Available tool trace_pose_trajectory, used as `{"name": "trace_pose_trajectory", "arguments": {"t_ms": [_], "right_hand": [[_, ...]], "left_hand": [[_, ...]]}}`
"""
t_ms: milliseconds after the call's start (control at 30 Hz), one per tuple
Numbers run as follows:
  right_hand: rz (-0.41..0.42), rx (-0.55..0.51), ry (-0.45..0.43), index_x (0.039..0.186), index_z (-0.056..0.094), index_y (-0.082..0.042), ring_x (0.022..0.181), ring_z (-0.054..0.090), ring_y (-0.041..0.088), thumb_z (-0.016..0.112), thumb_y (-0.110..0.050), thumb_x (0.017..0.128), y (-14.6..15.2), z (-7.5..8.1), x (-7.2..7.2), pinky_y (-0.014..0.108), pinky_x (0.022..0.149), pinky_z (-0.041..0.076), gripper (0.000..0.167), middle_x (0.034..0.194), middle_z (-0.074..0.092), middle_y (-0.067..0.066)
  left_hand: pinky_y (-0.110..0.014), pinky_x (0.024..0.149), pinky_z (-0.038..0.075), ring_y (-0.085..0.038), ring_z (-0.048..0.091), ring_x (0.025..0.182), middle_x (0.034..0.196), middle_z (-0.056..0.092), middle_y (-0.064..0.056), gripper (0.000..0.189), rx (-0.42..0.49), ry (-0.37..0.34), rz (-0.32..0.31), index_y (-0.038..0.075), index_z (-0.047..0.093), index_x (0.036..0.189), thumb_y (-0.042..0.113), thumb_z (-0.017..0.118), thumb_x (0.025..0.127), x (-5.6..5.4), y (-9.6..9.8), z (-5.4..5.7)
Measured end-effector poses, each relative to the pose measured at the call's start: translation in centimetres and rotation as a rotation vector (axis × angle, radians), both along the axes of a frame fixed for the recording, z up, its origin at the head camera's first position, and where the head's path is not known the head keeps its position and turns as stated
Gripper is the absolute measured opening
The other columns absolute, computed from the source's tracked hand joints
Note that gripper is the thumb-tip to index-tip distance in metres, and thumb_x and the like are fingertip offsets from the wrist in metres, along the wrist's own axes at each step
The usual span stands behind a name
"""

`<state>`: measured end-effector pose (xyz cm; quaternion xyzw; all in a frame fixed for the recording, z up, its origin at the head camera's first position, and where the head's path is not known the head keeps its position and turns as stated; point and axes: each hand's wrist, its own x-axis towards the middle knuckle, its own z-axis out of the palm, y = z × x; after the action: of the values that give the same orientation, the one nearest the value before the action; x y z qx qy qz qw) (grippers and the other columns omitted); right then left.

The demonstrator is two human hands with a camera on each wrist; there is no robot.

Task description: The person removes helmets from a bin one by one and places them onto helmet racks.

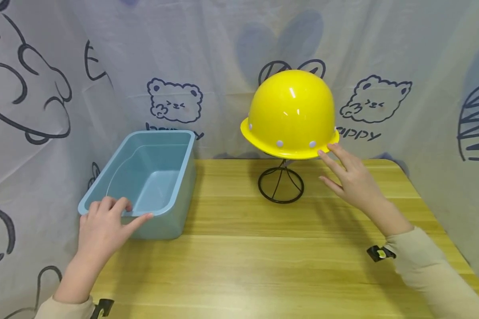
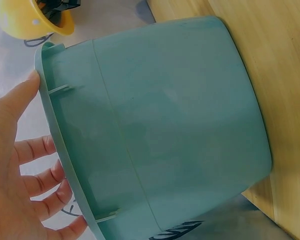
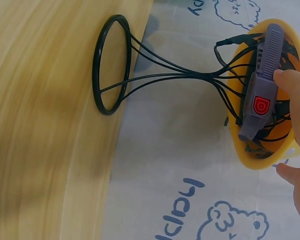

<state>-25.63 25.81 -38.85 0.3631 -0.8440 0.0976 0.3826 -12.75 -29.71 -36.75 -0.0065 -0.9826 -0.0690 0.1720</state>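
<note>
A yellow hard hat [image 1: 293, 115] sits dome up on a black wire stand [image 1: 281, 185]. My right hand [image 1: 353, 177] is at the right side of its brim, fingers spread and fingertips right at the edge. In the right wrist view, the grey adjuster strap [image 3: 264, 85] with a red mark shows under the hat, and one finger overlaps it. My left hand [image 1: 105, 223] lies at the near rim of a blue-green plastic bin [image 1: 187, 177], fingers loosely bent over the rim and thumb stretched to the right along it. The bin's inside shows no contents.
The wooden table [image 1: 239, 266] carries the bin on the left and the stand toward the back right. A pale curtain [image 1: 223, 53] printed with cartoon bears hangs behind and along both sides. Small black devices [image 1: 381, 253] are strapped at both wrists.
</note>
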Motion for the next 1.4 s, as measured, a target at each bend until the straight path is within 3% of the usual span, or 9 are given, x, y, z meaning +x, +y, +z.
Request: {"name": "trace_pose_trajectory", "arguments": {"t_ms": [300,867,1167,1400], "right_hand": [[0.02,-0.027,0.007,0.142,0.049,-0.01,0.126,0.05,0.044,0.042,-0.05,0.101,0.2,-0.9,-0.2,0.061,0.096,0.046,0.057,0.142,0.047,0.024],[0.006,-0.007,0.003,0.144,0.046,-0.012,0.133,0.044,0.044,0.041,-0.049,0.102,0.6,-2.1,-0.5,0.061,0.099,0.044,0.057,0.15,0.039,0.022],[-0.013,-0.008,0.004,0.145,0.043,-0.013,0.136,0.041,0.043,0.038,-0.052,0.102,0.4,-2.4,-0.6,0.061,0.101,0.043,0.059,0.152,0.037,0.021],[-0.029,-0.039,0.024,0.146,0.043,-0.012,0.14,0.037,0.042,0.041,-0.051,0.101,-0.1,-2.9,-0.7,0.052,0.115,0.032,0.059,0.154,0.034,0.021]], "left_hand": [[-0.049,0.052,0.037,-0.044,0.051,0.081,0.093,0.054,-0.017,0.055,-0.01,0.049,-0.009,0.014,0.058,0.089,0.066,0.069,0.077,0.0,0.0,0.0],[-0.049,0.052,0.036,-0.045,0.05,0.082,0.093,0.054,-0.018,0.053,-0.012,0.029,-0.003,0.014,0.058,0.09,0.064,0.07,0.077,-0.2,0.0,0.0],[-0.052,0.054,0.037,-0.045,0.049,0.084,0.095,0.053,-0.018,0.058,-0.009,0.002,0.007,0.014,0.058,0.09,0.07,0.064,0.078,-0.1,-0.1,0.1],[-0.051,0.054,0.037,-0.044,0.05,0.082,0.094,0.053,-0.018,0.057,-0.013,0.017,0.003,0.014,0.058,0.089,0.069,0.066,0.077,-0.1,-0.1,0.0]]}}
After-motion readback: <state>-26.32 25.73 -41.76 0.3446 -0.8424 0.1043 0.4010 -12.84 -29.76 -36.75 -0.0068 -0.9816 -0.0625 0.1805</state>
